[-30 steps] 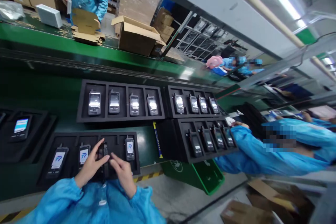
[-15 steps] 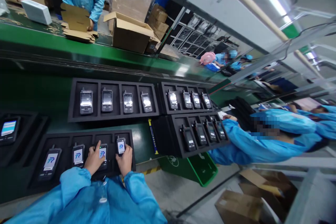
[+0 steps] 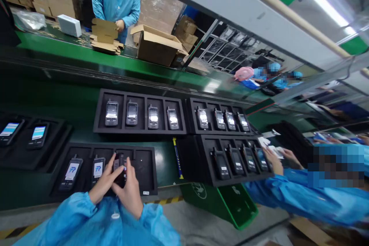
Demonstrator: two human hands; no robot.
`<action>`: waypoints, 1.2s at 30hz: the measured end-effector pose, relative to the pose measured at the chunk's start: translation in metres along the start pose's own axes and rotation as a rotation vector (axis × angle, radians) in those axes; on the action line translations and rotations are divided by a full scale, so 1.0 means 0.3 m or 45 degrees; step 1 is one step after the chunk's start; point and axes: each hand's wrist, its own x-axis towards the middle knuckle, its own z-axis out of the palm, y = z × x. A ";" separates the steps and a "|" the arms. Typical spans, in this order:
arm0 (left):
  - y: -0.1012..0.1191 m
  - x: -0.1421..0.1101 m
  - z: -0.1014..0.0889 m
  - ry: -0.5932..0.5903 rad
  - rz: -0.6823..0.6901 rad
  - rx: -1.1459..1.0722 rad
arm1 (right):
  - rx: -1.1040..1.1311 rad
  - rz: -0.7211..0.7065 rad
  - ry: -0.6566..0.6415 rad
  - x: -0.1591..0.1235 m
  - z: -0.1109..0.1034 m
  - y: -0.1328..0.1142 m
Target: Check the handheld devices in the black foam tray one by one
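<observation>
Black foam tray (image 3: 145, 173) sits right at the near edge of the green conveyor (image 3: 57, 96), and both hands are over it. The left hand (image 3: 105, 180) and the right hand (image 3: 128, 188) are pressed together around one dark handset (image 3: 119, 167), fingers curled on its sides, held above the third slot of that tray. The fourth slot, to the right, lies open, a bare black recess.

Room here is tight. The tray's front rim almost meets the yellow-and-black striped edge (image 3: 170, 200) of the line, and just beyond the tray's right end a strip of bare green belt separates it from the neighbouring tray (image 3: 201, 169), where a co-worker's hand (image 3: 272, 159) in a blue sleeve reaches in. Behind, a second row of trays (image 3: 98, 123) holds handsets with a narrow green gap in front of it.

The held handset: dark body, its screen mostly covered by the fingers, a small light patch showing between them. Its stub antenna points away from the person. To its left, two handsets (image 3: 98, 169) lie in their slots with lit white screens and a blue logo.

Across the belt, a person in blue (image 3: 115, 0) stands at flat cardboard (image 3: 105, 38).
</observation>
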 end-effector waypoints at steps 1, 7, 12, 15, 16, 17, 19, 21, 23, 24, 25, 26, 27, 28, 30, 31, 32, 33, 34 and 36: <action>0.029 -0.019 -0.008 0.036 -0.030 -0.065 | 0.070 -0.045 -0.108 -0.003 0.008 -0.036; 0.095 -0.096 -0.087 0.183 0.029 -0.251 | 0.365 0.049 -0.213 0.006 0.023 -0.177; 0.114 -0.150 -0.101 0.126 0.088 -0.227 | 0.517 0.207 -0.154 0.019 0.044 -0.213; 0.139 -0.177 -0.103 0.086 0.024 -0.281 | 0.546 0.281 -0.097 0.027 0.051 -0.222; 0.144 -0.183 -0.105 0.078 -0.001 -0.305 | 0.542 0.298 -0.068 0.028 0.053 -0.223; 0.147 -0.187 -0.107 0.076 -0.020 -0.326 | 0.547 0.314 -0.049 0.030 0.054 -0.223; 0.145 -0.192 -0.113 0.095 -0.031 -0.352 | 0.629 0.378 -0.094 0.029 0.058 -0.218; 0.138 -0.194 -0.121 0.136 -0.007 -0.349 | 0.852 0.552 -0.273 0.026 0.063 -0.205; 0.131 -0.195 -0.131 0.174 0.029 -0.315 | 1.072 0.694 -0.442 0.021 0.067 -0.189; 0.128 -0.197 -0.138 0.173 0.044 -0.296 | 1.126 0.712 -0.484 0.018 0.068 -0.182; 0.127 -0.199 -0.147 0.151 0.068 -0.279 | 1.142 0.690 -0.500 0.016 0.068 -0.177; 0.125 -0.200 -0.157 0.101 0.098 -0.265 | 1.129 0.644 -0.504 0.015 0.066 -0.174; 0.124 -0.202 -0.168 0.030 0.132 -0.254 | 1.107 0.594 -0.505 0.014 0.064 -0.172; 0.121 -0.202 -0.180 -0.051 0.171 -0.248 | 1.098 0.561 -0.515 0.013 0.062 -0.172; 0.113 -0.197 -0.205 -0.197 0.245 -0.234 | 1.130 0.530 -0.538 0.012 0.058 -0.174; 0.107 -0.192 -0.216 -0.244 0.272 -0.224 | 1.155 0.519 -0.547 0.011 0.058 -0.176; 0.100 -0.185 -0.226 -0.275 0.291 -0.209 | 1.177 0.509 -0.560 0.010 0.058 -0.178; 0.093 -0.177 -0.234 -0.297 0.305 -0.194 | 1.192 0.499 -0.578 0.009 0.059 -0.180; 0.087 -0.168 -0.240 -0.316 0.314 -0.176 | 1.200 0.489 -0.593 0.007 0.062 -0.182; 0.075 -0.152 -0.246 -0.338 0.322 -0.143 | 1.195 0.472 -0.607 0.004 0.069 -0.184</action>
